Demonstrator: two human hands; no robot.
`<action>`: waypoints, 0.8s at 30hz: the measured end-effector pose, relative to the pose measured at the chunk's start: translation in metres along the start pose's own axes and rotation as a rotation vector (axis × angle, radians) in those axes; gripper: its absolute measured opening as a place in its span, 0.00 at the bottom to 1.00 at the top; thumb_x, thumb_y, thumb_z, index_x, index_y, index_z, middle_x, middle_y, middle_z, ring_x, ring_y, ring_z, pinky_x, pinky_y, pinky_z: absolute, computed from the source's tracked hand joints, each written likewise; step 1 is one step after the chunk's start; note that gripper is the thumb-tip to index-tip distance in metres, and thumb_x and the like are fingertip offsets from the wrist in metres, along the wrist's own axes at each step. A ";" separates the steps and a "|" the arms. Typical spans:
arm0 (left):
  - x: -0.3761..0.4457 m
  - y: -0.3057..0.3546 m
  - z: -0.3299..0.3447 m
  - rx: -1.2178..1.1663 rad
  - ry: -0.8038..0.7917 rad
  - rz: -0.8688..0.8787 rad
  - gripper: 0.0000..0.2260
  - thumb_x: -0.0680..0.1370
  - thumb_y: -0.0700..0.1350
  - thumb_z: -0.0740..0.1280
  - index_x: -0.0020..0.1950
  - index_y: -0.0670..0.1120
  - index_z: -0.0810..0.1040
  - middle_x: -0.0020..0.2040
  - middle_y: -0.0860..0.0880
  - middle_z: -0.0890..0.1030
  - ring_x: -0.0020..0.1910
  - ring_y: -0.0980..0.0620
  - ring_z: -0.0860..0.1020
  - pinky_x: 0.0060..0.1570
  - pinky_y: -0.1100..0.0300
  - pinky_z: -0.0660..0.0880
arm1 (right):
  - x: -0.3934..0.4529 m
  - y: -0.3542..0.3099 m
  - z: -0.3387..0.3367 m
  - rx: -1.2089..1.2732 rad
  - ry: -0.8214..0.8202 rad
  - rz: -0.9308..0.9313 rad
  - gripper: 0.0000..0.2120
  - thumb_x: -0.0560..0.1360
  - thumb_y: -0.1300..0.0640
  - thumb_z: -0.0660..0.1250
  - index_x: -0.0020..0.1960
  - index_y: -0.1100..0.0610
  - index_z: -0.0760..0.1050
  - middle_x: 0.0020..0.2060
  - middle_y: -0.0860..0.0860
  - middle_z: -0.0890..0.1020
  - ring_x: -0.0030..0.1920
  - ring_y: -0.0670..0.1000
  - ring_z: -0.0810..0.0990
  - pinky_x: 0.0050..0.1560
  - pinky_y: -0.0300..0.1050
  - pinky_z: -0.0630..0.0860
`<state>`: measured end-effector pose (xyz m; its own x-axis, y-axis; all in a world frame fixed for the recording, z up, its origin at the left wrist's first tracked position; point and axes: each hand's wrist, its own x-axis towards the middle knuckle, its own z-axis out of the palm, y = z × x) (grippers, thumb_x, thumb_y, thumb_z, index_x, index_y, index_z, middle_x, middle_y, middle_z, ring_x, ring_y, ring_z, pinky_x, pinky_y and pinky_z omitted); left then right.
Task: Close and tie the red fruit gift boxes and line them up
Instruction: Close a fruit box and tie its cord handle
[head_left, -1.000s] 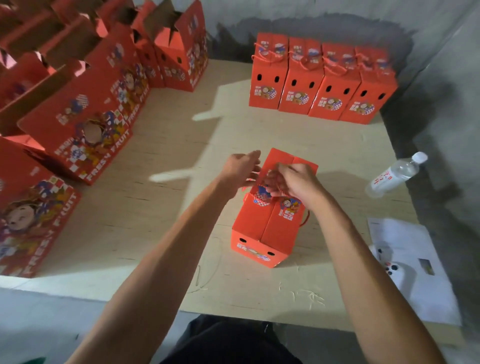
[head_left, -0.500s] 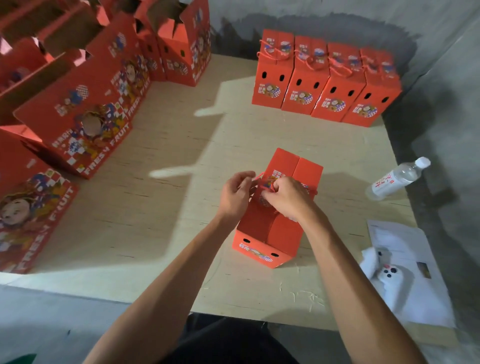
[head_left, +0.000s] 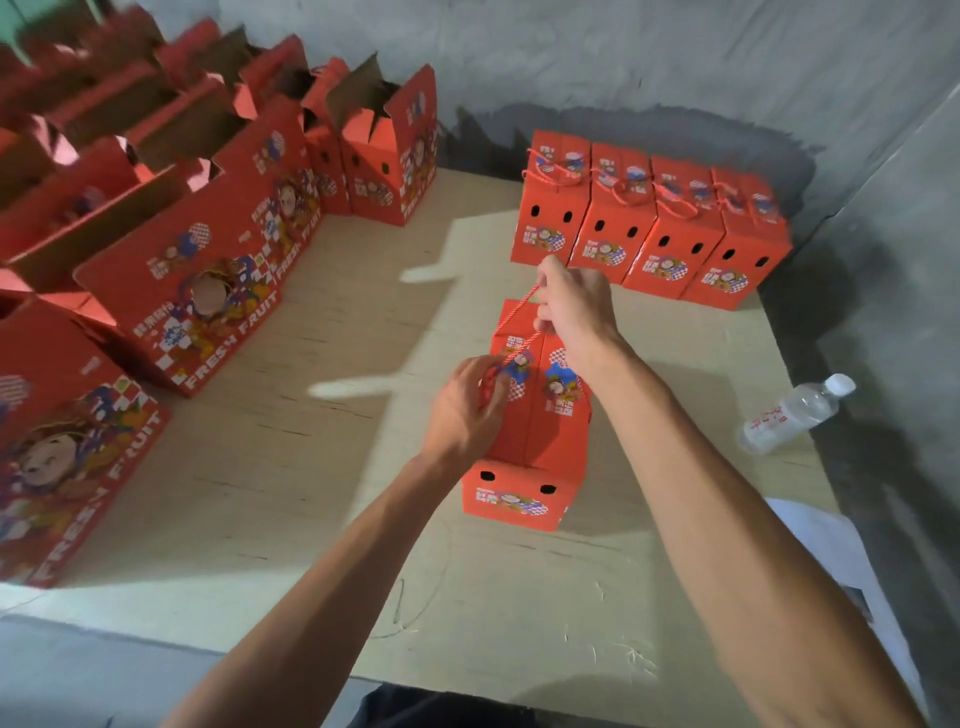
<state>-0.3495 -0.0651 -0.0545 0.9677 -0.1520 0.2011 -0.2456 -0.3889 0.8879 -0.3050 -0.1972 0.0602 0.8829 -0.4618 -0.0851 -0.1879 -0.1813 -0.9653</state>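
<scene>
Right hand (head_left: 574, 312) now raised mid-frame, grip pinching twisted red cord (head_left: 519, 307) taut; left hand (head_left: 467, 410) pinching cord at closed red cardboard gift box (head_left: 540, 415). Knot tightening, nearly tied.

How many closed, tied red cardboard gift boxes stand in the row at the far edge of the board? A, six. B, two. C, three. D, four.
D: four closed red cardboard gift boxes with tied red cord handles stand side by side against the grey wall.
</scene>
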 end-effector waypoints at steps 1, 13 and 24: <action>0.004 -0.001 -0.005 0.023 0.002 0.045 0.14 0.82 0.46 0.67 0.67 0.44 0.78 0.63 0.48 0.81 0.62 0.50 0.78 0.61 0.54 0.75 | 0.007 -0.008 0.004 0.000 -0.001 -0.019 0.10 0.75 0.56 0.62 0.37 0.58 0.74 0.27 0.52 0.72 0.23 0.50 0.69 0.35 0.51 0.72; 0.144 -0.029 -0.048 0.218 -0.074 0.132 0.38 0.78 0.57 0.70 0.83 0.57 0.53 0.82 0.52 0.57 0.79 0.48 0.60 0.70 0.46 0.70 | 0.130 -0.100 0.085 -0.215 0.040 -0.282 0.16 0.77 0.53 0.62 0.33 0.58 0.74 0.29 0.55 0.78 0.28 0.52 0.73 0.28 0.43 0.64; 0.347 -0.096 -0.032 0.174 0.012 0.005 0.29 0.84 0.50 0.62 0.83 0.54 0.56 0.81 0.44 0.58 0.80 0.47 0.57 0.70 0.46 0.69 | 0.321 -0.125 0.157 -0.360 -0.003 -0.219 0.19 0.75 0.48 0.60 0.28 0.55 0.70 0.25 0.51 0.82 0.32 0.53 0.85 0.33 0.42 0.73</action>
<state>0.0122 -0.0513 -0.0568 0.9668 -0.1439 0.2110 -0.2554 -0.5402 0.8019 0.0696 -0.1866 0.1146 0.9197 -0.3766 0.1112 -0.1338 -0.5669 -0.8129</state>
